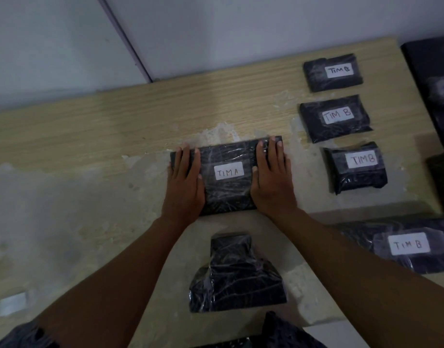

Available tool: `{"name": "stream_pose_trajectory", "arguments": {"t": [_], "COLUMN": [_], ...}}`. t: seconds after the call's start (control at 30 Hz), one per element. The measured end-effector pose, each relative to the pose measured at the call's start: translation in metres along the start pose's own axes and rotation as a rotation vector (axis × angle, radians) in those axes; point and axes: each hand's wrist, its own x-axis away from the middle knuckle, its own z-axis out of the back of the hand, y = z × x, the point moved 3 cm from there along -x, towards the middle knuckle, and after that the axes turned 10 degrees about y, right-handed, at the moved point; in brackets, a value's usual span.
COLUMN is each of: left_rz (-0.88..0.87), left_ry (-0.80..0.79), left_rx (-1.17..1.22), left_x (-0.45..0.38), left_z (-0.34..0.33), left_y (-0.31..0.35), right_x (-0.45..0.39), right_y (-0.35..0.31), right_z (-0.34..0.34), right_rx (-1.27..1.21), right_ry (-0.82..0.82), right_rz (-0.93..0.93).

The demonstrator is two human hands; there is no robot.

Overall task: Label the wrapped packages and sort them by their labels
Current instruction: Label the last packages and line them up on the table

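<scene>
Both hands, left and right, lie spread flat on the black film-wrapped package labelled "TIM A" on the pale wood bench. We judge sorting underway; next, probably, shift it away from the "TIM B" package row.

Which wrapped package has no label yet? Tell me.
The wrapped package nearest the person, below the TIM A package. Every other one shows a white label.

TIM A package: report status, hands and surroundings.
Both hands, left and right, flat on TIM A package. Four TIM B packages at right. Unlabeled package nearer.
</scene>
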Motion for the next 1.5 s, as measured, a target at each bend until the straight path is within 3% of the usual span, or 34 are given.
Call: {"name": "stream_pose_trajectory", "arguments": {"t": [0.13, 0.23, 0.4, 0.57, 0.93, 1.1, 1.5], "left_rz": [0.071, 0.083, 0.182, 0.143, 0.086, 0.026, 0.009], "left_ry": [0.116, 0.159, 0.227, 0.275, 0.143, 0.107, 0.042], "left_rx": [-0.069, -0.119, -0.046, -0.034, 0.003, -0.116, -0.025], "left_x": [-0.005, -0.012, -0.021, -0.020, -0.015, -0.012, -0.013], "left_z": [0.004, 0.001, -0.011, -0.013, -0.005, -0.008, -0.005], "left_y": [0.006, 0.017, 0.024, 0.019, 0.012, 0.013, 0.005], "right_x": [-0.002, -0.008, -0.014, -0.017, -0.017, -0.012, -0.015], "right_y": [-0.010, -0.023, -0.026, -0.024, -0.017, -0.014, -0.014], "right_z": [0.002, 0.000, -0.009, -0.008, -0.001, -0.003, 0.003], "right_rx": [0.024, 0.001, -0.017, -0.069, -0.182, -0.043, -0.086], "right_ry": [0.070, 0.086, 0.096, 0.140, 0.076, -0.009, -0.019], "right_rz": [-0.045, 0.035, 0.008, -0.027, 0.009, 0.103, 0.118]}}
